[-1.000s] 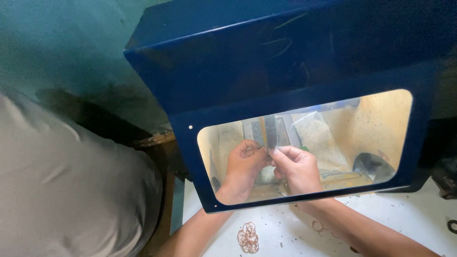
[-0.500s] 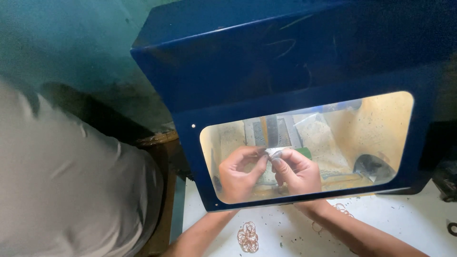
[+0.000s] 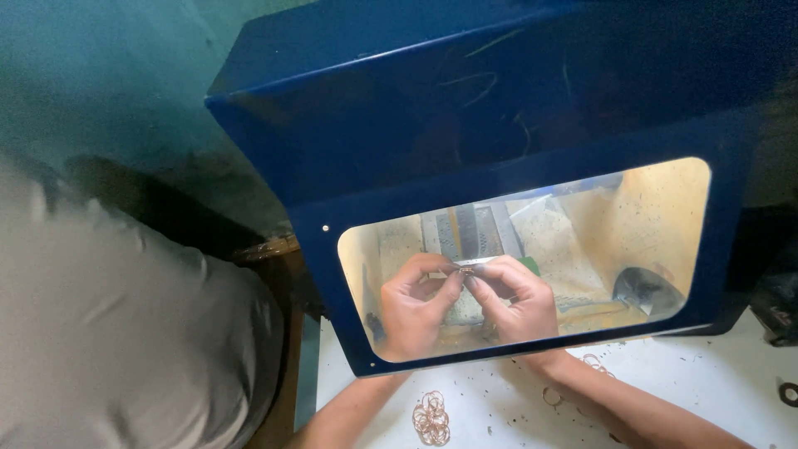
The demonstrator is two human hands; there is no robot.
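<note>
Though tiny, ring (image 3: 467, 270) flat between both hands' fingertips (image 3: 455, 278).

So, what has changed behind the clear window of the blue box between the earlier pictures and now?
Both hands have risen a little and come closer together: the left hand and the right hand now meet fingertip to fingertip on a small thin metal piece, held nearer the grey ribbed block. The dark blue metal box, its clear window and the pile of thin copper-coloured rings on the white table stayed as they were.
</note>
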